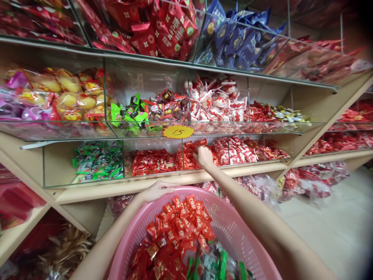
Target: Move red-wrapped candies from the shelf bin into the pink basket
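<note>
A pink plastic basket (134, 217) with perforated sides is in front of me at the bottom of the head view. My left hand (157, 190) grips its far rim, fingers laid over the edge. Inside are red-wrapped candies (182, 223), with green-and-clear wrapped candies (217, 262) nearer me. My right hand (204, 156) reaches past the basket into a lower shelf compartment of orange-red wrapped candies (189, 155). Its fingers are curled closed at the candies, and whatever is in them is hidden.
Clear dividers split the wooden shelf (163, 179) into candy compartments. Green-wrapped candies (99, 161) lie on the left, red-and-white ones (237, 149) on the right. A yellow price tag (178, 132) marked 15 hangs above my right hand. Bagged goods (309, 181) sit below, near the floor.
</note>
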A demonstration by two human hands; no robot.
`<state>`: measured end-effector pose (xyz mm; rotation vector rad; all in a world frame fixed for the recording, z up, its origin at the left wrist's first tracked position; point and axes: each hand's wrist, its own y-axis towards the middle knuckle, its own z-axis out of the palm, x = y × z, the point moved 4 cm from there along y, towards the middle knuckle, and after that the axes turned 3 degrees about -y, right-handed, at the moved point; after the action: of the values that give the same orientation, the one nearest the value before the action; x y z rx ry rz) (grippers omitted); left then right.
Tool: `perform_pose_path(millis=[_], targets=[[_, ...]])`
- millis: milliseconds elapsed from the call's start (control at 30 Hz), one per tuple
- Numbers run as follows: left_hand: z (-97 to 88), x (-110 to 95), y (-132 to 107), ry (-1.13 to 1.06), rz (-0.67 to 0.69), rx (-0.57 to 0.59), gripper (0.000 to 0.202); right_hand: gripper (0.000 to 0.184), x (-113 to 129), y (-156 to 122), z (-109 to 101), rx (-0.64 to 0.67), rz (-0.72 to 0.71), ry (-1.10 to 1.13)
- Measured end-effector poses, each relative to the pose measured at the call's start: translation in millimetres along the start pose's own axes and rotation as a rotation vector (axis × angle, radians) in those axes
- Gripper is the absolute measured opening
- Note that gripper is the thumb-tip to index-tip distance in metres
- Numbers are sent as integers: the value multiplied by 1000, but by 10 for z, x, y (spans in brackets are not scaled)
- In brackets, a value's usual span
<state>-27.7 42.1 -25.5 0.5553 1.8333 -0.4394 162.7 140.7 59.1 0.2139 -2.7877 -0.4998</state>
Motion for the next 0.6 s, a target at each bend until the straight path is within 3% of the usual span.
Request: perform_pose_path(millis=[167,267,367,600], targets=[[12,-13,-3,14,0,-9,45,28,-230,-103,-178,-50,-6,254],[16,-19,3,33,-7,-10,44,29,-294,-281,-263,-71,23,672],[14,-6,13,41,-3,-1,45,30,-295,-504,-295,-4,58,1020],[48,-1,26,-39,-26,13,45,30,-114,-955,-255,188,21,1152]])
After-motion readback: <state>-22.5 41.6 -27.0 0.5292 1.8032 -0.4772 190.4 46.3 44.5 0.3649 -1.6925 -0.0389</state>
